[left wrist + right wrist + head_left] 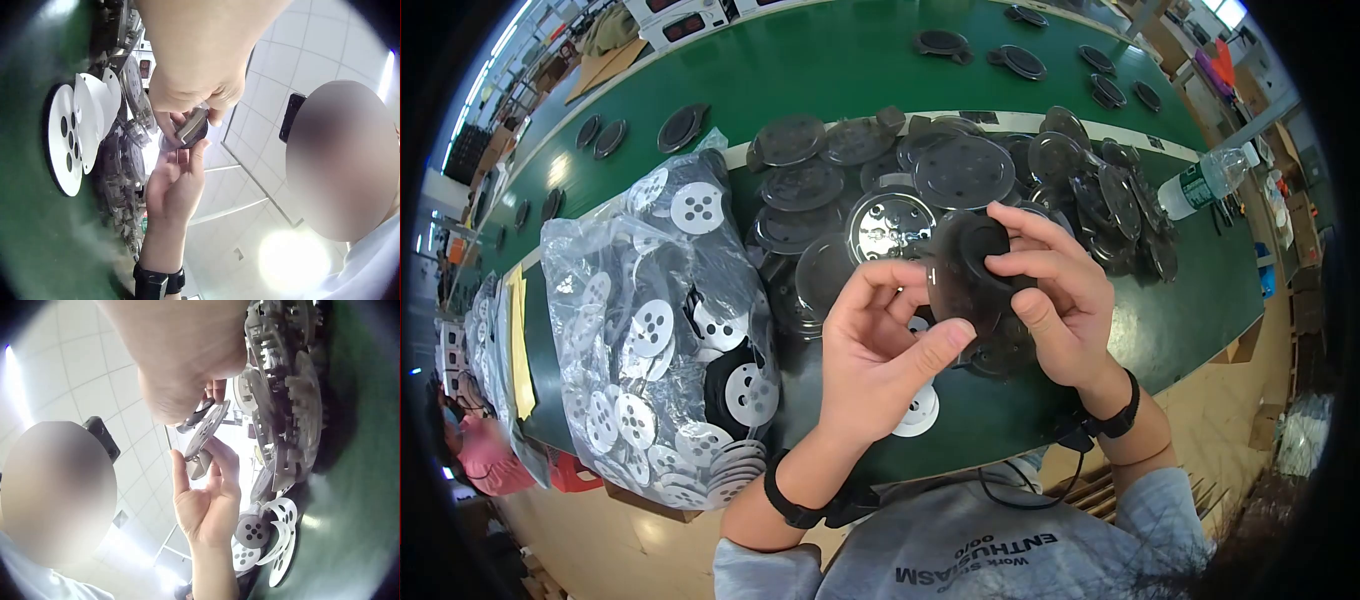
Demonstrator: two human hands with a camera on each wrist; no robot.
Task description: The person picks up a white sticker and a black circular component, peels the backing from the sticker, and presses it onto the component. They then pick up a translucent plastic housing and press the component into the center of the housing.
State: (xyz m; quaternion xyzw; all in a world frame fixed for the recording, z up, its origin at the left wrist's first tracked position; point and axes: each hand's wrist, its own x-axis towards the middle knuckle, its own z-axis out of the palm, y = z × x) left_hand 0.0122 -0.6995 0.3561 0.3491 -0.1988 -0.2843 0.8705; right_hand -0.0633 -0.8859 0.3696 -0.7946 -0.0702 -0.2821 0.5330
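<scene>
In the head view my left hand [880, 345] pinches a dark see-through round plastic cover [945, 280] between thumb and fingers. My right hand [1060, 295] holds a black round pad [982, 245] against the cover's face, thumb below and fingers above. The right wrist view shows the cover tilted, with a white perforated disc [209, 428] on its face and the black pad [197, 415] close beside it. White discs with holes [915, 412] lie on the green table beneath my hands. The left wrist view shows several of these white discs [65, 140] in a loose stack.
A clear plastic bag [615, 330] full of white discs stands to the left. Dark round covers [800, 185] are heaped behind my hands, with a water bottle [1210, 180] at the right. More dark round units [1018, 62] lie spread over the green surface beyond.
</scene>
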